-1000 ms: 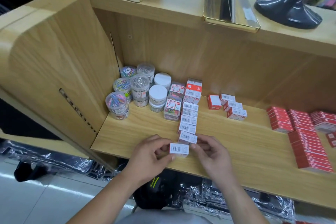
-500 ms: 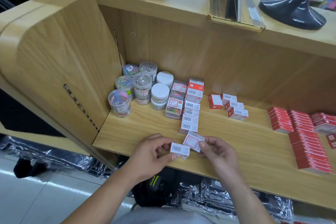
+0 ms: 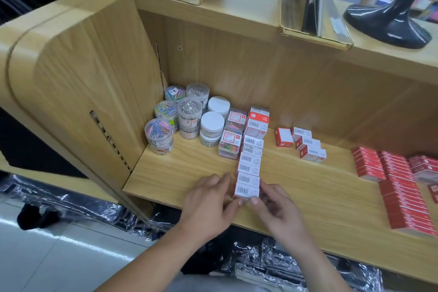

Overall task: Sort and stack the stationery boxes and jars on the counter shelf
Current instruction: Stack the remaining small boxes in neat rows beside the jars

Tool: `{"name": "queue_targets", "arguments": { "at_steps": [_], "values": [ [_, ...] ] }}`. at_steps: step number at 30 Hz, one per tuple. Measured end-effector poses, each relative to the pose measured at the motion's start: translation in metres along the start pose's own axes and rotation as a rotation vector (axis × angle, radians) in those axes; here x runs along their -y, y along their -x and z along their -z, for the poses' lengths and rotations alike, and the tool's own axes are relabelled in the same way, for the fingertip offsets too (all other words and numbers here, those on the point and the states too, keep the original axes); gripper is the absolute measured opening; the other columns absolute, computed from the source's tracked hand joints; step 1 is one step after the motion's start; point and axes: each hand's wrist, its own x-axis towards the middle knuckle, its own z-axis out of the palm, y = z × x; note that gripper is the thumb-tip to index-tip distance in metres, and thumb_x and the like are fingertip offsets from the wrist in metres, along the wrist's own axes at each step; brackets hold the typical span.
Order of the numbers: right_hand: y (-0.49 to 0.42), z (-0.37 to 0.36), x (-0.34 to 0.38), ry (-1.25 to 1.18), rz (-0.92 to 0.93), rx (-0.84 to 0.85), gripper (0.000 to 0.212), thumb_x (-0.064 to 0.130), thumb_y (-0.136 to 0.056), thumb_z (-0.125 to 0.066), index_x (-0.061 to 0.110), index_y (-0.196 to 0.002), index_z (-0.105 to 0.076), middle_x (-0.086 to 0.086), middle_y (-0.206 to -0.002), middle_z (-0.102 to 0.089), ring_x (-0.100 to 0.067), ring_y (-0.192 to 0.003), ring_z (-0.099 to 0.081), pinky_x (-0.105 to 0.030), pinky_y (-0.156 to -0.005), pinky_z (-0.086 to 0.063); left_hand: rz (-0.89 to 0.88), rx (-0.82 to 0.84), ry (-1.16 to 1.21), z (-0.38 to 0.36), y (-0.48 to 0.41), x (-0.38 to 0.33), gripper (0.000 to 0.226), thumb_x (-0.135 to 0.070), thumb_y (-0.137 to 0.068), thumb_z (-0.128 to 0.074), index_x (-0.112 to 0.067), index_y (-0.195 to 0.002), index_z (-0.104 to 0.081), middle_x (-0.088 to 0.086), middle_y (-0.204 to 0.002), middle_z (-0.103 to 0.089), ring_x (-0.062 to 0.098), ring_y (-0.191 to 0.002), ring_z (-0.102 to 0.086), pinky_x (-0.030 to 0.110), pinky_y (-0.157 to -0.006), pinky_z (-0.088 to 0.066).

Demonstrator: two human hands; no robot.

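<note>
- The left hand (image 3: 208, 204) and the right hand (image 3: 277, 211) are both pinching the small white cardboard box with a barcode label (image 3: 246, 189). Their fingers are curling onto its two sides and both thumbs are pressing its near face.
- That box is sitting at the near end of the long row of matching white-and-red boxes (image 3: 251, 147). It is touching the next box and lying close to the front edge of the light wooden shelf (image 3: 175, 173).
- The hands appear to be squaring this end box into line.
- Pushing too hard along the row is risking a buckle. The boxes are only butting end to end, so a middle one could be kicking sideways into the clear rectangular cases of coloured clips (image 3: 231, 142) just beside it.
- Releasing unevenly is likely to be leaving the box skewed. This near the edge, a nudge from a thumb pulling away could be tipping it off the shelf.
- Whether the row is standing two boxes high, I cannot tell; if so, an upper layer would be sliding more easily.
- The round clear plastic jars of paper clips (image 3: 158, 133) are standing stacked well to the left, apart from this move.
</note>
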Motion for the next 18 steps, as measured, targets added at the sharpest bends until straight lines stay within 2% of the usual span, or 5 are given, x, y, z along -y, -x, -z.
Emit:
{"name": "queue_targets", "arguments": {
  "at_steps": [3, 7, 14, 16, 18],
  "values": [
    [-0.005, -0.003, -0.004, 0.125, 0.096, 0.010, 0.048, 0.025, -0.088, -0.075, 0.048, -0.126, -0.059, 0.002, -0.090, -0.053, -0.007, -0.076, -0.054, -0.017, -0.069, -0.046, 0.003, 0.060, -0.032, 0.009, -0.006, -0.004, 0.086, -0.075, -0.089, -0.044, -0.029, -0.159, -0.025, -0.011, -0.112, -0.055, 0.013, -0.111, -0.054, 0.030, -0.081, -0.044],
    [-0.007, -0.001, -0.006, 0.299, 0.175, 0.040, 0.054, 0.029, -0.092, -0.070, 0.061, -0.130, -0.048, 0.010, -0.086, -0.048, -0.012, -0.079, -0.053, -0.015, -0.068, -0.043, -0.044, 0.116, -0.122, 0.012, -0.008, -0.006, 0.080, -0.070, -0.095, -0.038, -0.030, -0.161, -0.019, -0.008, -0.119, -0.053, 0.015, -0.114, -0.053, 0.030, -0.083, -0.044],
    [-0.004, -0.004, -0.006, 0.332, 0.157, 0.004, 0.046, 0.036, -0.092, -0.070, 0.048, -0.134, -0.055, 0.011, -0.084, -0.047, -0.011, -0.078, -0.053, -0.022, -0.068, -0.047, -0.094, 0.060, -0.116, 0.001, -0.004, -0.001, 0.081, -0.065, -0.094, -0.039, -0.020, -0.160, -0.027, -0.006, -0.119, -0.056, 0.016, -0.112, -0.054, 0.031, -0.084, -0.048],
    [0.000, -0.003, -0.003, 0.210, 0.107, -0.014, 0.048, 0.030, -0.088, -0.076, 0.037, -0.132, -0.059, 0.005, -0.088, -0.052, -0.007, -0.076, -0.054, -0.022, -0.068, -0.049, -0.123, 0.061, -0.013, 0.003, -0.001, 0.007, 0.080, -0.060, -0.088, -0.049, -0.024, -0.157, -0.034, -0.011, -0.112, -0.056, 0.012, -0.106, -0.055, 0.029, -0.084, -0.048],
    [0.004, 0.004, 0.000, 0.002, -0.008, -0.052, 0.048, 0.021, -0.087, -0.078, 0.026, -0.131, -0.061, -0.002, -0.097, -0.064, -0.008, -0.083, -0.062, -0.021, -0.075, -0.053, -0.101, 0.026, 0.204, 0.000, 0.005, 0.018, 0.068, -0.043, -0.081, -0.065, -0.035, -0.147, -0.048, -0.018, -0.099, -0.056, 0.001, -0.091, -0.056, 0.022, -0.077, -0.047]
  ]
}}
